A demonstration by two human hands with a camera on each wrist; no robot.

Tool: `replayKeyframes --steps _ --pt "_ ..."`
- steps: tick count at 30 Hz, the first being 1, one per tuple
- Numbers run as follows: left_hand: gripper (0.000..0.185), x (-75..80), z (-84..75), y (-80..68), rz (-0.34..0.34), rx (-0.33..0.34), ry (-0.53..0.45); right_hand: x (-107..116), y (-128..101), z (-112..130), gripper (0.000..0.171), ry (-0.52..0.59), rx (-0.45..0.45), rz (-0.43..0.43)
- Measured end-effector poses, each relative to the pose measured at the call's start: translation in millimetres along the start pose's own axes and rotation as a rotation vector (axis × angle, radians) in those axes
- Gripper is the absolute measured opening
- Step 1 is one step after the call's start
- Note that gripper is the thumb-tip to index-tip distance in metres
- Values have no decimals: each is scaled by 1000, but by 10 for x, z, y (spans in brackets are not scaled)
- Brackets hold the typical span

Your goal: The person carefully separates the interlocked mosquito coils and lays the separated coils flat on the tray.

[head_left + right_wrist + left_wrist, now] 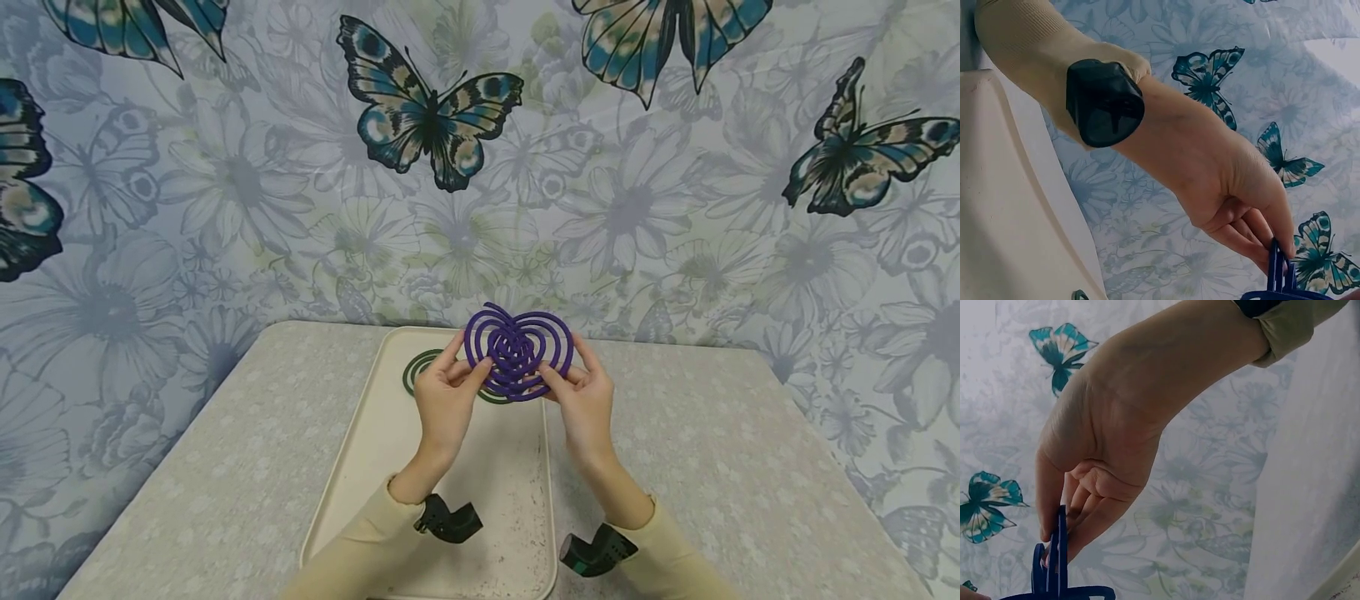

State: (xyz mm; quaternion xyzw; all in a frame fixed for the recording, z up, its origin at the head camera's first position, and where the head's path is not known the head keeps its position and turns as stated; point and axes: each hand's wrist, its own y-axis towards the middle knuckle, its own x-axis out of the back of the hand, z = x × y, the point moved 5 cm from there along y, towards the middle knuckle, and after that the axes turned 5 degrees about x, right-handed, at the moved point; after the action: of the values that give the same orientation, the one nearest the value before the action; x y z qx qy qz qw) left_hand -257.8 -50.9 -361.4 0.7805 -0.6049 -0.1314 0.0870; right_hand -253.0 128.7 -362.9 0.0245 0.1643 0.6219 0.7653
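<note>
A pale floral backdrop (pixel 637 275) printed with teal-and-black butterflies (pixel 431 121) is standing behind a light grey patterned table (pixel 675 467), which is carrying a cream rectangular tray (pixel 510 517). The person's left hand (pixel 444 400) and right hand (pixel 590 408) are pinching opposite sides of a purple heart-like piece of spiralling loops (pixel 515 352) between thumb and fingers, holding it up over the tray's far end. Partly hidden behind them, a dark green ringed coil (pixel 412 372) is lying on the tray.

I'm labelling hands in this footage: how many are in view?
2: the left hand pinches the purple spiral coil at its left side, the right hand at its right side.
</note>
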Motion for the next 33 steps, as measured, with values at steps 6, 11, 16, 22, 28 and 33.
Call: replayKeyframes --steps 6,11,16,22,28,33 --pt "54 13 -40 10 13 -36 47 6 12 24 63 19 13 33" --pt "54 3 -123 -18 65 -91 110 29 15 49 59 -8 11 26" --pt "54 40 -178 23 82 -42 87 49 29 102 56 -26 38 49" --pt "53 -21 -122 -34 93 -46 69 8 3 88 56 -32 36 76" --pt "49 -103 -123 -141 137 -159 107 58 50 58 58 -110 -19 77" --pt "45 -141 -143 -198 149 -296 161 62 86 17 53 -59 -85 118"
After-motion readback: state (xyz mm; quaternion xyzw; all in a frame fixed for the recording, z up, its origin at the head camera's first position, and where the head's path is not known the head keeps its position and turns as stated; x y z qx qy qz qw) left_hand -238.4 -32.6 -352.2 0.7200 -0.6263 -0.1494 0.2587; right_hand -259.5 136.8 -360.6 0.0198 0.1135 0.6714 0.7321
